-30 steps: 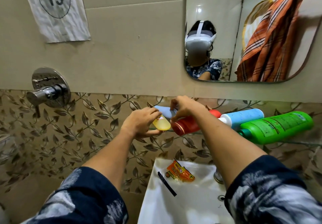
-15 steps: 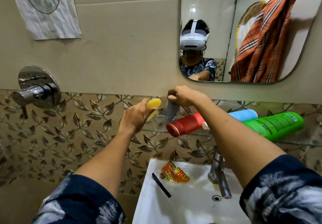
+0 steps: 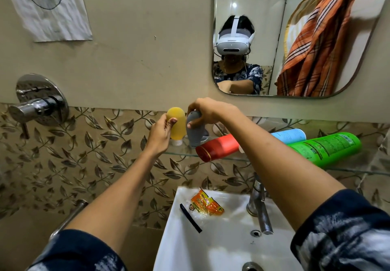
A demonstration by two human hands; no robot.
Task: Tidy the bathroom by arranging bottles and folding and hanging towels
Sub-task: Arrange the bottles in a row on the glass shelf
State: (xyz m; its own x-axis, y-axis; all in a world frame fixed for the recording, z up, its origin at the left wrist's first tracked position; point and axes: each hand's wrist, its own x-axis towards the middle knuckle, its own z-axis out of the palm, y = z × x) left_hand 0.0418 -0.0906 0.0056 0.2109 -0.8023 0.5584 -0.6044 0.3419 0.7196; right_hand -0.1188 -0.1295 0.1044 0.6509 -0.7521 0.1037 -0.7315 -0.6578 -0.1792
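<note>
Glass shelf [image 3: 181, 154] left end | left grip [image 3: 159, 133] holds yellow bottle [image 3: 176, 123] | right grip [image 3: 207, 110] holds grey bottle [image 3: 195, 132]

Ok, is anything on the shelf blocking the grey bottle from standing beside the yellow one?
Nothing visible. The grey bottle, gripped by the right hand, stands beside the yellow bottle; the lying red bottle crowds its right.

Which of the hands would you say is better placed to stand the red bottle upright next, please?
Right, probably. The right hand grips the grey bottle directly beside the lying red bottle, so it is nearer once it lets go. The left hand holds the yellow bottle farther away.
</note>
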